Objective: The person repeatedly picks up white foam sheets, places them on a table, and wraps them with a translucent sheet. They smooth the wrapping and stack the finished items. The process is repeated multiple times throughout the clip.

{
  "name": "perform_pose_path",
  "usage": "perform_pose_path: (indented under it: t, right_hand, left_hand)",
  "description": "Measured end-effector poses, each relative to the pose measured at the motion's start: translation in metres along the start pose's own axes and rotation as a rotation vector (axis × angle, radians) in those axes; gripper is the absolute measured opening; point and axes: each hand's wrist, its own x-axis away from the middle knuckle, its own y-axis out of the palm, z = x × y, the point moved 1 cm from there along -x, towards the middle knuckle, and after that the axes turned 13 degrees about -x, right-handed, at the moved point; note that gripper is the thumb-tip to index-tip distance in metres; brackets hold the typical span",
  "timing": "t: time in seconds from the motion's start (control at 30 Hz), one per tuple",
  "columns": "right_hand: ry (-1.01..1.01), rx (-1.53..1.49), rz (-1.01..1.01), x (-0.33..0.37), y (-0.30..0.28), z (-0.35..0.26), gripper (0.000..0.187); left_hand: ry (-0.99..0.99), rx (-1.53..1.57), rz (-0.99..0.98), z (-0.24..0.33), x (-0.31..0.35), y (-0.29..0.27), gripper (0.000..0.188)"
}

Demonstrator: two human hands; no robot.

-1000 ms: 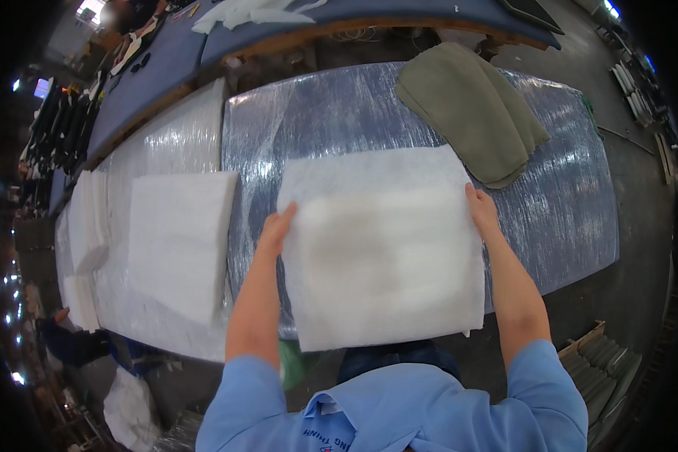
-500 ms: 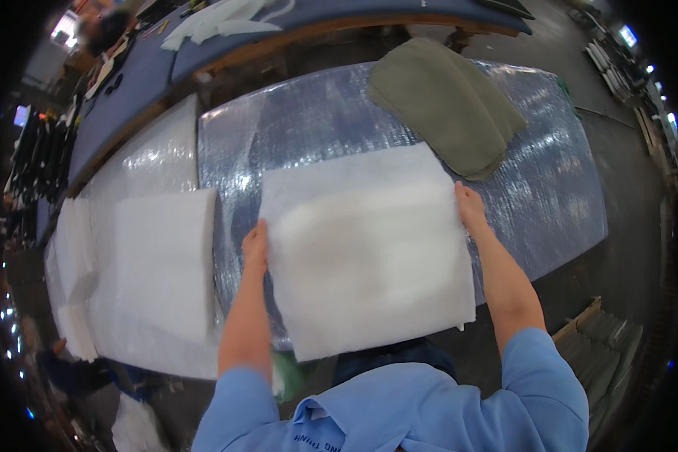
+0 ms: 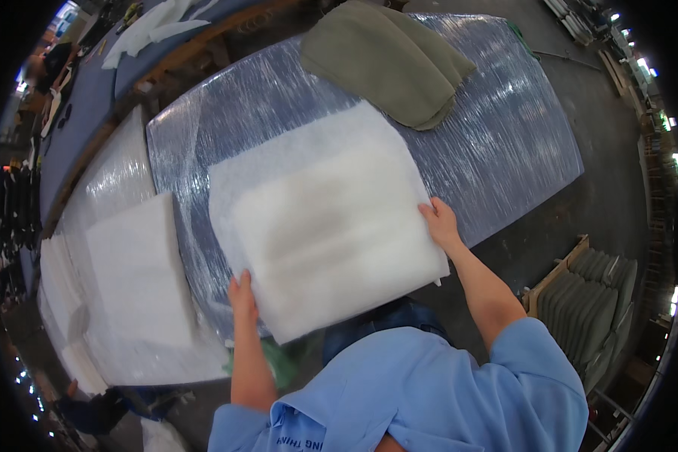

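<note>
In front of me lies a squarish white wadding pad (image 3: 331,226), thick in the middle with a thinner, fluffy margin at its far side. My left hand (image 3: 242,295) holds its left edge near the front corner, thumb and fingers at the rim. On the opposite edge, my right hand (image 3: 440,224) is closed with the thumb on top; its other fingers are partly hidden. The pad rests over a plastic-wrapped blue-grey surface (image 3: 497,166). Just beyond the pad's far edge is a folded olive-green fabric piece (image 3: 384,64).
More white wadding pads (image 3: 139,271) are stacked on plastic at the left. A blue-topped table (image 3: 79,151) runs along the far left, with a person (image 3: 53,68) beside it. Grey-green panels (image 3: 580,301) stand in a wooden rack at the right.
The view has shifted, so the table and fabric sit farther left and higher. Both hands are now lower along the pad's side edges, nearer its front.
</note>
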Motion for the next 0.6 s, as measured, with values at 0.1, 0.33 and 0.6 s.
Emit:
perform_pose_path:
  t: [0.1, 0.33, 0.6]
  right_hand:
    - [0.033, -0.113, -0.002, 0.001, -0.006, 0.004, 0.030]
    - [0.097, -0.014, -0.204, 0.071, -0.040, 0.035, 0.026]
    - [0.113, -0.219, -0.219, 0.078, -0.051, 0.064, 0.023]
  left_hand:
    - [-0.020, 0.024, 0.034, 0.000, 0.005, 0.009, 0.036]
    - [-0.095, -0.240, -0.078, -0.044, 0.059, -0.022, 0.029]
    - [0.144, -0.241, -0.057, -0.061, 0.087, -0.022, 0.029]
